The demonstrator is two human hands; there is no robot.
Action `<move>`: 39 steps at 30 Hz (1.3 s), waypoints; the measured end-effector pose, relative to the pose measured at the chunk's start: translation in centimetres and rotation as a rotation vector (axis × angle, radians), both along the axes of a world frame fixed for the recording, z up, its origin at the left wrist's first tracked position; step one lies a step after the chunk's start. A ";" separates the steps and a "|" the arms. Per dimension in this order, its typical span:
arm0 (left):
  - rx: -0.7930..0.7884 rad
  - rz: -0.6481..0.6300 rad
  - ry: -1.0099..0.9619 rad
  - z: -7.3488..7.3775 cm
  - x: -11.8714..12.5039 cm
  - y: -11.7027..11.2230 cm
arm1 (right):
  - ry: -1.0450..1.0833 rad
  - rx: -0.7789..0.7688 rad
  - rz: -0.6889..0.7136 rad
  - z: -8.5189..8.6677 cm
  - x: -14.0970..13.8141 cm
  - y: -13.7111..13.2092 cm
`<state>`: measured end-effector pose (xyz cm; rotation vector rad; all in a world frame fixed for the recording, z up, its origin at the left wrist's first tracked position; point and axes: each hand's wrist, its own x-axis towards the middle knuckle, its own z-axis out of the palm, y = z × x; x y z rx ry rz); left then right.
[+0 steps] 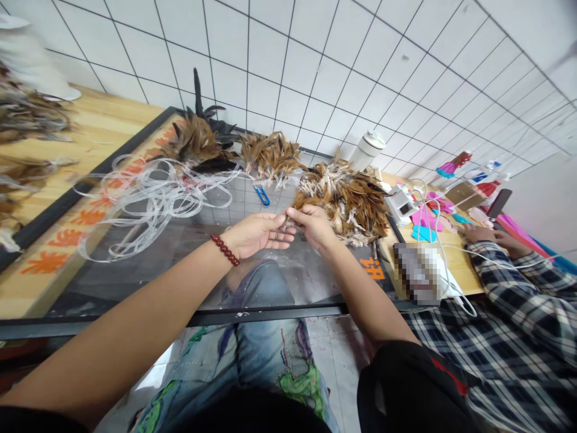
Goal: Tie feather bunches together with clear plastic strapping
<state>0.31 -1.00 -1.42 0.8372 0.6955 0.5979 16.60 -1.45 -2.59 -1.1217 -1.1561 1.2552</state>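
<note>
My left hand (pixel 264 233), with a dark red bead bracelet (pixel 225 249) at its wrist, meets my right hand (pixel 314 225) over the glass-topped table (pixel 189 276). Both thumbs and fingertips come together around a tiny pale wisp, too small to make out. The left hand's other fingers stretch out loosely. Right behind my right hand lies a large heap of brown feathers (pixel 356 195) with whitish quill ends. A smaller brown feather bunch (pixel 270 156) sits farther back, beside blue U-shaped thread snips (pixel 261 195).
Loose loops of clear plastic strip (pixel 157 198) spread over the table's left. Brown and black feathers (pixel 196 141) stand behind them. A white tumbler (pixel 367 149) is by the tiled wall. At right are white cables, a power strip (pixel 401 203) and a co-worker's plaid sleeve (pixel 509 270).
</note>
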 end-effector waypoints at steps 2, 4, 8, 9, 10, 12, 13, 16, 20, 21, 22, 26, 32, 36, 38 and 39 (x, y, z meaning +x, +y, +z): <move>0.076 0.041 0.038 -0.1 0.2 -0.1 | -0.063 0.053 -0.040 -0.3 0.1 0.1; 0.151 0.070 0.075 -0.2 0.4 -0.2 | -0.106 0.071 -0.039 -0.5 0.1 0.1; 0.182 0.106 0.120 -0.3 0.7 -0.4 | -0.094 0.081 0.003 -0.4 -0.5 -0.1; 0.171 0.129 0.116 -0.2 0.7 -0.3 | -0.090 0.103 -0.003 -0.4 -0.6 -0.1; 0.154 0.162 0.099 -0.2 0.6 -0.2 | -0.099 0.131 -0.020 -0.3 -0.6 0.0; 0.109 0.261 0.039 0.0 0.4 0.1 | -0.159 0.200 -0.105 -0.1 -0.1 0.2; 0.087 0.321 0.005 0.1 0.3 0.3 | -0.212 0.238 -0.171 0.0 0.4 0.3; 0.030 0.457 -0.060 0.3 0.1 0.8 | -0.493 0.336 -0.373 0.5 2.7 0.6; -0.008 0.487 -0.072 0.4 0.0 1.0 | -1.134 0.287 -0.322 1.1 5.4 0.5; -0.010 0.486 -0.070 0.4 0.1 1.0 | -1.262 0.258 -0.267 1.1 5.7 0.4; -0.010 0.487 -0.069 0.4 0.1 1.0 | -1.361 0.235 -0.218 1.1 5.8 0.3; -0.024 0.493 -0.074 0.3 0.1 1.0 | -1.584 0.206 -0.154 0.9 5.1 -0.1; -0.025 0.498 -0.075 0.4 0.2 0.9 | -1.685 0.414 -0.160 1.2 3.6 -0.5; 0.007 0.494 -0.013 0.4 0.4 0.5 | -1.669 0.706 -0.151 1.9 2.6 -1.1; 0.020 0.481 0.031 0.5 0.6 0.2 | -1.685 0.811 -0.107 2.3 2.1 -1.4; 0.023 0.474 0.054 0.5 0.6 0.1 | -1.701 0.844 -0.079 2.4 1.9 -1.5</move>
